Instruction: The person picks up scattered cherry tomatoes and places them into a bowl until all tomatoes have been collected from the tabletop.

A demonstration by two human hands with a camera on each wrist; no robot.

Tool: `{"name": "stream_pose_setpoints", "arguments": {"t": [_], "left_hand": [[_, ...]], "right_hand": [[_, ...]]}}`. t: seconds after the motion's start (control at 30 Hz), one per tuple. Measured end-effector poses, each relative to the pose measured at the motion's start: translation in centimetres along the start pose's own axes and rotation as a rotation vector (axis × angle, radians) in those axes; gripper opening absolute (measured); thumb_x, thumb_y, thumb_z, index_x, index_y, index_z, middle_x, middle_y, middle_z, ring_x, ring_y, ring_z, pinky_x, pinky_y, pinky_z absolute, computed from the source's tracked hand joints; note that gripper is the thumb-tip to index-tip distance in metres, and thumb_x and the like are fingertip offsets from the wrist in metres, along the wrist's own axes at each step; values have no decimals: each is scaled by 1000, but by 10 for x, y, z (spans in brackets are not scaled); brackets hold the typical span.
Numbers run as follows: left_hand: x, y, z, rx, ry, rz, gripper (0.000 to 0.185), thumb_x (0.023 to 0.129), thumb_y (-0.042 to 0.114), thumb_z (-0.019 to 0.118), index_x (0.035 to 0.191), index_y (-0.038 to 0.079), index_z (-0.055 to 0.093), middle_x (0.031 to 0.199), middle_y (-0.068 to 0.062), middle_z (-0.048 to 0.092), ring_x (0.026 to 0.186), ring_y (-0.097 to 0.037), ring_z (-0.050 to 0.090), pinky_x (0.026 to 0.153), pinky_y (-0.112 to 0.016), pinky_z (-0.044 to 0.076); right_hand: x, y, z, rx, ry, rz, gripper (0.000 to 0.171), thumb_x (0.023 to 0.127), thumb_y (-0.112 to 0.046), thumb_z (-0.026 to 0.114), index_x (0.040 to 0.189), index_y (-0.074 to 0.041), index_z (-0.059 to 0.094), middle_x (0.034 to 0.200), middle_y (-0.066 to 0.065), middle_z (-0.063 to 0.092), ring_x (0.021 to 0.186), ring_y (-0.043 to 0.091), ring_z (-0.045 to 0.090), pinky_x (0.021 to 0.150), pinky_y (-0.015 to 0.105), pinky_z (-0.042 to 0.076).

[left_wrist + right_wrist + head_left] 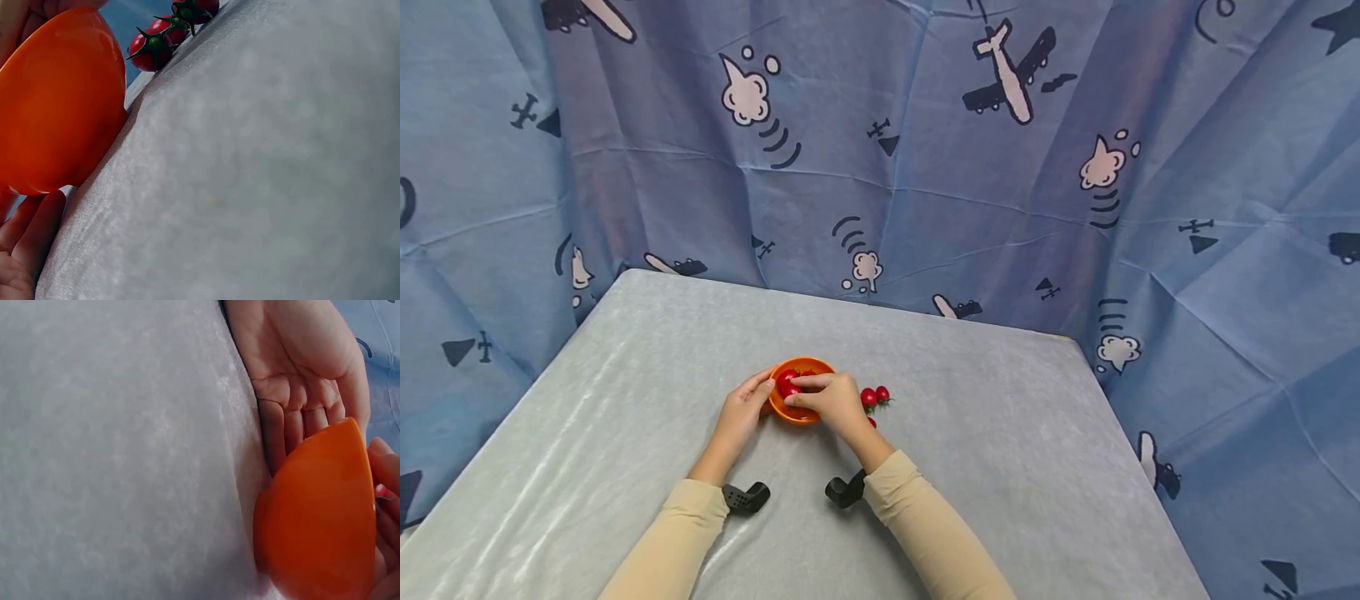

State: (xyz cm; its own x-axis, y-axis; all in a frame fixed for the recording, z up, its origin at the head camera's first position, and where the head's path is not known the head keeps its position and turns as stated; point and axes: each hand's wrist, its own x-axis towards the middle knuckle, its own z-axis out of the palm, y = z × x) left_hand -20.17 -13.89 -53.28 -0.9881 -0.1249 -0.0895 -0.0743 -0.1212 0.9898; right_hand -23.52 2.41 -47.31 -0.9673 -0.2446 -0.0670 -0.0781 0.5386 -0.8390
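A small orange bowl [806, 366] stands on the grey table [625, 358]. My left hand [752, 398] rests against the bowl's left side with straight fingers [294, 428] and an open palm. My right hand [805, 392] reaches over the bowl's rim and pinches a red cherry tomato [787, 386] between thumb and fingers inside the bowl. In the right wrist view only a sliver of that tomato [381, 490] shows past the bowl [319, 519]. Three more cherry tomatoes [875, 396] with green stems lie on the cloth just right of my right hand, also seen in the left wrist view as tomatoes [150, 50] beyond the bowl [56, 100].
A blue curtain [1000, 167] printed with planes and clouds hangs round the back and sides of the table. Black wrist mounts [745, 497] sit on both beige sleeves. The table's far edge [850, 302] runs behind the bowl.
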Motion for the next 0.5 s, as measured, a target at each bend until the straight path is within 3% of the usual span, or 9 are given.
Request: {"name": "stream_pose_setpoints", "arguments": {"t": [0.2,0.5], "left_hand": [[0,0,1,4,-1,-2,44,105,24,50,145,4,50,146,-18,53,97,11,61,85,-10,51],[0,-1,-1,13,0,7,46,105,26,50,145,4,50,146,-18,53,98,12,61,85,-10,51]], "right_hand": [[0,-2,3,-29,5,14,30,76,-30,87,103,-18,81,120,9,73,125,27,57,95,34,56],[-2,-2,7,-40,15,-38,30,75,-27,87,103,-17,81,111,7,76,114,22,64,88,27,58]]}}
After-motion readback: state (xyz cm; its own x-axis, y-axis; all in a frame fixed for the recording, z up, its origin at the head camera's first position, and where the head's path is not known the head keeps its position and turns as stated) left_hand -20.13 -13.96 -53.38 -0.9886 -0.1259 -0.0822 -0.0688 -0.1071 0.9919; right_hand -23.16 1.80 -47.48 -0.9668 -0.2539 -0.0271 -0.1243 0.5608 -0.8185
